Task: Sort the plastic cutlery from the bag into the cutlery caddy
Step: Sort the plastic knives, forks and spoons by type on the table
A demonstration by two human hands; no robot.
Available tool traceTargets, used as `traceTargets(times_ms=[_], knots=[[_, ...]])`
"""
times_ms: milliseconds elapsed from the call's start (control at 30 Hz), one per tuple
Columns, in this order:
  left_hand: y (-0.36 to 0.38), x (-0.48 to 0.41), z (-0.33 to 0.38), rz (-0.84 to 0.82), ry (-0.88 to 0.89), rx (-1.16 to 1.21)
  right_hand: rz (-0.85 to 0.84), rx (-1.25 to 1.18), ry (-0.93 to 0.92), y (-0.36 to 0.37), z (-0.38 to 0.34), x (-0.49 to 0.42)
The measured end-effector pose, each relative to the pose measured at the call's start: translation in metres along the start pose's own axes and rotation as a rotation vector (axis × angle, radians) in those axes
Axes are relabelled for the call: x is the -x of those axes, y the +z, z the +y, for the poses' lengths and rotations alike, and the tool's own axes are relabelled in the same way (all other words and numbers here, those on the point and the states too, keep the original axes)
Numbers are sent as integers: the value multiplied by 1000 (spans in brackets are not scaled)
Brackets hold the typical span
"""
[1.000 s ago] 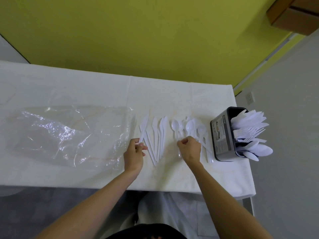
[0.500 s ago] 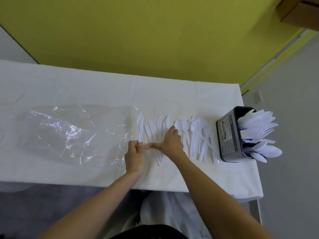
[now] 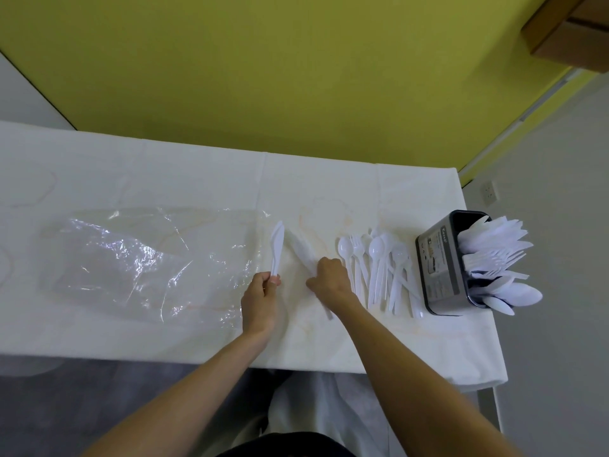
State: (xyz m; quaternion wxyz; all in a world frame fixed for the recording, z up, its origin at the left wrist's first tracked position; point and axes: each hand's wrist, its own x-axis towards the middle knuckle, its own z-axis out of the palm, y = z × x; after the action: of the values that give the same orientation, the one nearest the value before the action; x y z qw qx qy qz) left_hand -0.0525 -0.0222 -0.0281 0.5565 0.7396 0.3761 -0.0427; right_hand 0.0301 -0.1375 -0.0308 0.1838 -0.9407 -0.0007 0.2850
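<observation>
My left hand (image 3: 260,298) pinches the handles of white plastic knives (image 3: 276,247), blades pointing away from me. Just to its right, my right hand (image 3: 331,280) is closed around more white knives (image 3: 301,250) lying blurred on the cloth. A row of white spoons and forks (image 3: 379,268) lies to the right of that hand. The dark grey cutlery caddy (image 3: 438,265) stands at the table's right end, filled with white knives, forks and spoons. The empty clear plastic bag (image 3: 138,262) lies flat on the left.
A white cloth covers the table (image 3: 197,179), with faint stains on it. The table's right edge runs just past the caddy and its front edge lies close to my body. A yellow wall rises behind; a cardboard box (image 3: 570,31) shows at the top right.
My right hand left the spoons, crossed left to the knives and closed on a bunch of them. My left hand lifted its knives and holds them more upright.
</observation>
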Motion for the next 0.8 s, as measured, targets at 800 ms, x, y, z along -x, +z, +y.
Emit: traceTargets(times_ms=[800], knots=[[-19, -29, 41, -301, 198, -75, 172, -761, 162, -32, 41, 36]])
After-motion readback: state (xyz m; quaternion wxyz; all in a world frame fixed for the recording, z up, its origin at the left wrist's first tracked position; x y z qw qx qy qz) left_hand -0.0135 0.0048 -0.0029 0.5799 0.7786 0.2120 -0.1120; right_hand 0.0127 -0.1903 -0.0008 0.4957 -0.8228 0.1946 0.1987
